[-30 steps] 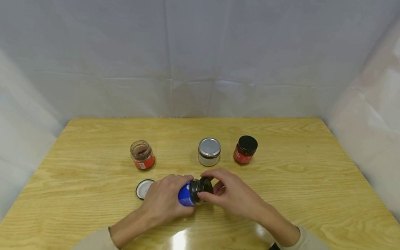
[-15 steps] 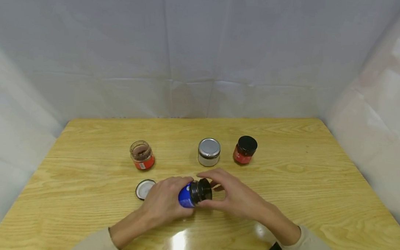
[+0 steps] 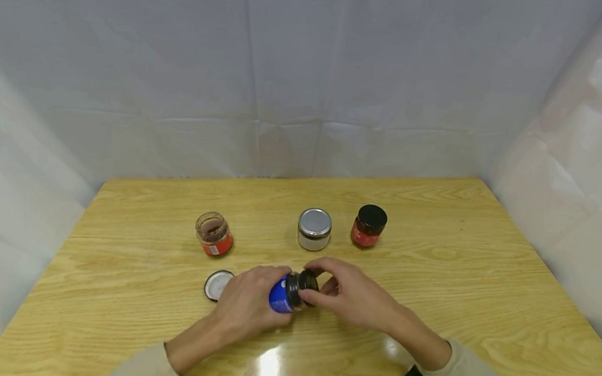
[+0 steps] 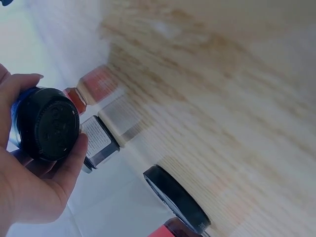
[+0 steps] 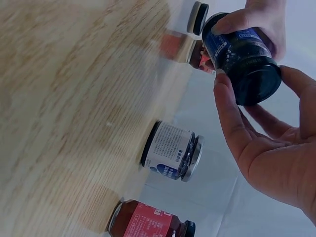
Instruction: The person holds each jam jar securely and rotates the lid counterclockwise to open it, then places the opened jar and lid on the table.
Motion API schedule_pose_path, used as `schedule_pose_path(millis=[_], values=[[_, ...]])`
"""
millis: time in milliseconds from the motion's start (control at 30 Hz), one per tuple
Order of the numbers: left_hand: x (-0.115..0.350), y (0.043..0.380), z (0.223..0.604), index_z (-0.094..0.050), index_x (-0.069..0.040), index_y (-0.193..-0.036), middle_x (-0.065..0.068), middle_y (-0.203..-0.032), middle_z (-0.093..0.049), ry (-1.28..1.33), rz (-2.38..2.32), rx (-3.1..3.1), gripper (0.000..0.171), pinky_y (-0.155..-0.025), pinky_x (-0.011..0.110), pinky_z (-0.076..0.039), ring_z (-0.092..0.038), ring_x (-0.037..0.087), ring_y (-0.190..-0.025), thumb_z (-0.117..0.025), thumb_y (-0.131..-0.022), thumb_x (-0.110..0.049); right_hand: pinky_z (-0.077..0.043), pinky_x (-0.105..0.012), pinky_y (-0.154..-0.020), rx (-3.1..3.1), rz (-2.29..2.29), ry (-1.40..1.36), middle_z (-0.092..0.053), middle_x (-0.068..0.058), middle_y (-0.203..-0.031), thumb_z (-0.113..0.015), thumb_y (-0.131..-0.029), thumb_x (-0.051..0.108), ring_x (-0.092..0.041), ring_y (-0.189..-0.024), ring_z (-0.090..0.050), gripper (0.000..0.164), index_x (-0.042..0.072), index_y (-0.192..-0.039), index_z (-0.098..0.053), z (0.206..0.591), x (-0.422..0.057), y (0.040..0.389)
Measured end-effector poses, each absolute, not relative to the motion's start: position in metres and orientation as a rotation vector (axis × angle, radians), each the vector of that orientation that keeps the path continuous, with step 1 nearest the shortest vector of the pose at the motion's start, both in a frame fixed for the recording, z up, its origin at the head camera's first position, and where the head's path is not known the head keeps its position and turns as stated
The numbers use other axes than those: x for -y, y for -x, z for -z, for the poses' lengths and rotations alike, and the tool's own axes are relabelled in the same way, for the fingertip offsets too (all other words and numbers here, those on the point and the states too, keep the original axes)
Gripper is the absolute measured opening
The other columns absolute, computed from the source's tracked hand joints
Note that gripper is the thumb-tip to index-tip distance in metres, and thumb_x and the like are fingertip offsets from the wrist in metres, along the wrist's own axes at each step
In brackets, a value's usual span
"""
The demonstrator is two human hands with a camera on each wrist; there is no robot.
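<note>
My left hand (image 3: 244, 299) grips a glass jar with a blue label (image 3: 279, 296), tilted over with its mouth end to the right. On that end is a black lid (image 3: 309, 282), and the thumb and fingers of my right hand (image 3: 349, 295) pinch its edge. The right wrist view shows the lid (image 5: 257, 81) on the jar's end, fingertips at both sides of its rim. In the left wrist view the jar's dark base (image 4: 57, 128) faces the camera. Beside my left hand, a loose lid (image 3: 217, 284) lies with its white inside up, partly covered by the hand.
An uncovered jar with an orange-red label (image 3: 216, 236) stands at the back left. Behind my hands are a silver-lidded jar (image 3: 315, 228) and, to its right, a red-labelled jar with a black lid (image 3: 368, 227). White sheeting (image 3: 294, 88) hangs behind the wooden table (image 3: 453, 259).
My right fingers spread around the lid half a second ago and now close on its edge again. The blue-labelled jar and my left hand stay nearly in place.
</note>
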State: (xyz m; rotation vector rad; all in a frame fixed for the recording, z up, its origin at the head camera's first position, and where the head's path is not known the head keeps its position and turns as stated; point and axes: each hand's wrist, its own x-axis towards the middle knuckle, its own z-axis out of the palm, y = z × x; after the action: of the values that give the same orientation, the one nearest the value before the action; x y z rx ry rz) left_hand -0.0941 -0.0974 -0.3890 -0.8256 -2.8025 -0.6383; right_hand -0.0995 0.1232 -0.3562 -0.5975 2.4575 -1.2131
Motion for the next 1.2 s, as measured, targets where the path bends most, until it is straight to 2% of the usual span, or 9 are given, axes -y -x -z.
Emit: schedule_pose_path(millis=[167, 300, 467, 633, 833, 967, 1200], values=[[0.0976, 0.0937, 0.3896, -0.065, -0.012, -0.112, 0.003, -0.1, -0.068, 0.829, 0.645, 2.807, 0.059, -0.069, 0.031, -0.05, -0.063, 0.015, -0.085, -0.083, -0.061, -0.036, -0.051, -0.029, -0.08, -2.468, 1.223, 0.716, -0.055, 0.006, -0.117, -0.072, -0.085, 0.035, -0.01, -0.093, -0.059, 0.049, 0.018, -0.129, -0.055, 0.357, -0.1263, 0.0993], [0.0975, 0.0933, 0.3899, -0.065, -0.012, -0.111, 0.002, -0.099, -0.068, 0.84, 0.658, 2.809, 0.058, -0.069, 0.031, -0.05, -0.063, 0.015, -0.084, -0.083, -0.061, -0.036, -0.052, -0.033, -0.082, -2.441, 1.24, 0.758, -0.054, 0.005, -0.12, -0.074, -0.084, 0.03, -0.013, -0.1, -0.058, 0.05, 0.017, -0.128, -0.056, 0.3573, -0.1287, 0.0994], [0.0973, 0.0932, 0.39, -0.065, -0.011, -0.113, 0.004, -0.101, -0.068, 0.838, 0.654, 2.815, 0.06, -0.07, 0.032, -0.051, -0.063, 0.016, -0.086, -0.083, -0.061, -0.036, -0.051, -0.033, -0.083, -2.464, 1.214, 0.722, -0.051, 0.002, -0.129, -0.072, -0.084, 0.041, -0.013, -0.104, -0.058, 0.06, 0.019, -0.136, -0.049, 0.357, -0.1296, 0.0988], [0.0966, 0.0939, 0.3899, -0.065, -0.011, -0.113, 0.004, -0.1, -0.068, 0.825, 0.64, 2.809, 0.06, -0.067, 0.031, -0.05, -0.063, 0.016, -0.084, -0.083, -0.062, -0.039, -0.051, -0.029, -0.075, -2.439, 1.209, 0.565, -0.053, -0.002, -0.128, -0.06, -0.089, 0.052, -0.01, -0.094, -0.06, 0.062, 0.016, -0.138, -0.047, 0.3568, -0.1272, 0.0996], [0.0966, 0.0937, 0.3903, -0.065, -0.012, -0.111, 0.002, -0.096, -0.068, 0.838, 0.626, 2.798, 0.058, -0.064, 0.029, -0.049, -0.062, 0.013, -0.08, -0.082, -0.063, -0.039, -0.052, -0.029, -0.063, -2.418, 1.22, 0.539, -0.06, 0.002, -0.108, -0.064, -0.088, 0.049, -0.009, -0.078, -0.062, 0.057, 0.012, -0.131, -0.054, 0.3583, -0.1238, 0.0995], [0.097, 0.0937, 0.3909, -0.065, -0.012, -0.111, 0.003, -0.098, -0.068, 0.852, 0.628, 2.788, 0.058, -0.066, 0.03, -0.05, -0.063, 0.015, -0.082, -0.083, -0.062, -0.037, -0.052, -0.027, -0.068, -2.436, 1.204, 0.587, -0.06, 0.005, -0.106, -0.067, -0.086, 0.045, -0.007, -0.081, -0.061, 0.057, 0.011, -0.131, -0.054, 0.3582, -0.1247, 0.0993], [0.0974, 0.0936, 0.3906, -0.064, -0.012, -0.111, 0.003, -0.099, -0.068, 0.867, 0.638, 2.789, 0.058, -0.068, 0.031, -0.051, -0.063, 0.015, -0.083, -0.083, -0.061, -0.036, -0.051, -0.025, -0.078, -2.404, 1.225, 0.659, -0.056, 0.005, -0.117, -0.07, -0.086, 0.039, -0.01, -0.091, -0.06, 0.057, 0.013, -0.133, -0.052, 0.3593, -0.1287, 0.0997]])
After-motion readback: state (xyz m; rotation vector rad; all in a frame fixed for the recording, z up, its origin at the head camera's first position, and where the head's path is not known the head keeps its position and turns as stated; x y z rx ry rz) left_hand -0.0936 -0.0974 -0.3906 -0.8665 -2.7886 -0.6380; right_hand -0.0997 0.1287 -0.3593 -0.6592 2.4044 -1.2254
